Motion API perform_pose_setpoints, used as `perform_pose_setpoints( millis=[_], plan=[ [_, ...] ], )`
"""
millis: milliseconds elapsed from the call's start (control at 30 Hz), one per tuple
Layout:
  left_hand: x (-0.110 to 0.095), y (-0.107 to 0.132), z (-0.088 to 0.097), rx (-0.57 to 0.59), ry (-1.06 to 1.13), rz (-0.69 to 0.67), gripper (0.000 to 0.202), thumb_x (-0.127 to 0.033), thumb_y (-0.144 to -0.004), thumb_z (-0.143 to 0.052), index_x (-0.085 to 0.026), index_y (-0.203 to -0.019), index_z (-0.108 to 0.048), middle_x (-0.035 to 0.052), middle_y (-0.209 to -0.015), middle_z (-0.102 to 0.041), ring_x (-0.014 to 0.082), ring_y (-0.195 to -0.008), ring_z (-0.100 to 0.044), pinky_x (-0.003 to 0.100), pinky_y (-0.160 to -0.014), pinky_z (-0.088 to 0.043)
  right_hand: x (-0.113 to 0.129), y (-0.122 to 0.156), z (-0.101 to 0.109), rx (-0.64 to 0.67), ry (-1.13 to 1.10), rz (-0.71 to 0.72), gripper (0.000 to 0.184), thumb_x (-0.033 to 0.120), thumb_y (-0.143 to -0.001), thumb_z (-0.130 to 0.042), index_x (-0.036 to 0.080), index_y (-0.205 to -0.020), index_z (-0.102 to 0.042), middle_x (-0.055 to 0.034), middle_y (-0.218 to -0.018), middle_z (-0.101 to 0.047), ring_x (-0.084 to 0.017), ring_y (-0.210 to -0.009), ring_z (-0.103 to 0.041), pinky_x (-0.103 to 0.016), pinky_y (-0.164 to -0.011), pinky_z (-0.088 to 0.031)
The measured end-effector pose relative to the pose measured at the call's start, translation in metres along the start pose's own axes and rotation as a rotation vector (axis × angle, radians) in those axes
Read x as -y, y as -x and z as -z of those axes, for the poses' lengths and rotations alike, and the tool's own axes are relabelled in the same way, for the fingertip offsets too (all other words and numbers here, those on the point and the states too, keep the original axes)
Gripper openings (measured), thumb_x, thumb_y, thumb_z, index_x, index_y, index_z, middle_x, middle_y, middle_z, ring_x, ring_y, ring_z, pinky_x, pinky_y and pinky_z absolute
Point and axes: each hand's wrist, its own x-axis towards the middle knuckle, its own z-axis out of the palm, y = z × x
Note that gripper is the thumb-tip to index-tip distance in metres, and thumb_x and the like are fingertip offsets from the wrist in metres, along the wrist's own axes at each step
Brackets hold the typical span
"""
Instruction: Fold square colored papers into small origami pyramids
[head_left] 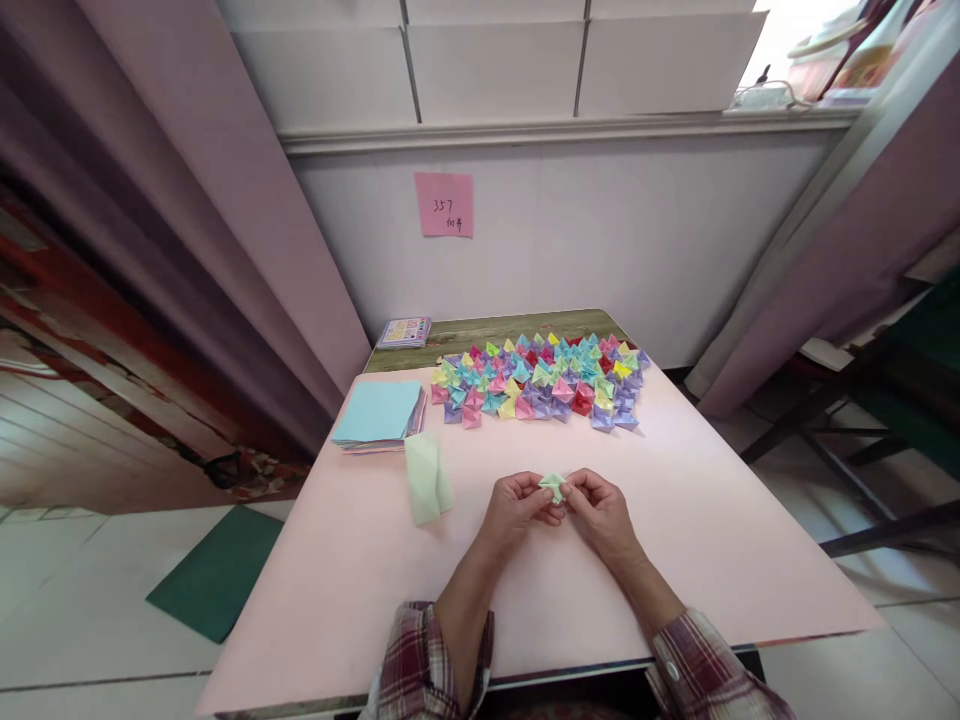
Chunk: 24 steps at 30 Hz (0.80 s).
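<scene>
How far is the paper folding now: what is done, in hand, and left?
Done: many folded coloured pieces lie grouped on the table. In hand: left hand and right hand pinch a small green piece. Left: a creased green sheet and a stack of flat sheets.

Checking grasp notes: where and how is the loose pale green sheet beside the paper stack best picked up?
Probably by its near right corner, pinched from the person's side. The pale green sheet lies flat on the pink table, so only an edge offers purchase; its far end sits close to the paper stack. The left hand and right hand both pinch a small folded green piece.
</scene>
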Motion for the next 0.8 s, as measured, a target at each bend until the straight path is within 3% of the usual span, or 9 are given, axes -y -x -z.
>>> perform_pose_setpoints(
  millis=[133,300,500,800],
  plan=[
    [0.002,-0.002,0.0,-0.013,-0.04,-0.059,0.036,-0.04,-0.069,-0.078,-0.01,-0.084,-0.066,0.0076,-0.068,-0.071,0.017,-0.058,-0.066,0.028,-0.057,-0.054,0.002,-0.001,0.001,-0.011,-0.076,-0.052,0.032,0.049,-0.081,-0.066,0.018,-0.075,-0.065,-0.0002,-0.06,-0.063,-0.012,-0.053,-0.054,-0.023,-0.052,-0.045],
    [0.005,-0.003,0.002,-0.006,-0.064,-0.059,0.035,-0.04,-0.07,-0.076,-0.011,-0.086,-0.065,0.0056,-0.065,-0.069,0.0159,-0.056,-0.065,0.027,-0.055,-0.054,0.003,-0.003,0.002,-0.013,-0.095,-0.151,0.035,0.051,-0.074,-0.072,0.016,-0.076,-0.068,-0.0025,-0.058,-0.066,-0.013,-0.05,-0.058,-0.024,-0.049,-0.049],
    [0.005,-0.003,0.003,-0.017,-0.069,-0.05,0.035,-0.04,-0.07,-0.076,-0.012,-0.086,-0.065,0.0057,-0.066,-0.069,0.0161,-0.058,-0.065,0.028,-0.059,-0.055,0.001,-0.002,0.002,-0.005,-0.091,-0.158,0.035,0.05,-0.073,-0.073,0.016,-0.08,-0.07,-0.0054,-0.066,-0.07,-0.016,-0.057,-0.065,-0.028,-0.057,-0.055],
    [0.007,-0.004,0.001,-0.094,-0.078,-0.012,0.036,-0.038,-0.067,-0.079,-0.011,-0.087,-0.066,0.0064,-0.07,-0.07,0.0168,-0.061,-0.067,0.028,-0.062,-0.055,-0.011,-0.003,-0.001,-0.02,-0.035,-0.128,0.034,0.049,-0.07,-0.076,0.017,-0.08,-0.07,-0.0034,-0.065,-0.069,-0.018,-0.061,-0.065,-0.029,-0.06,-0.053]
  ],
)
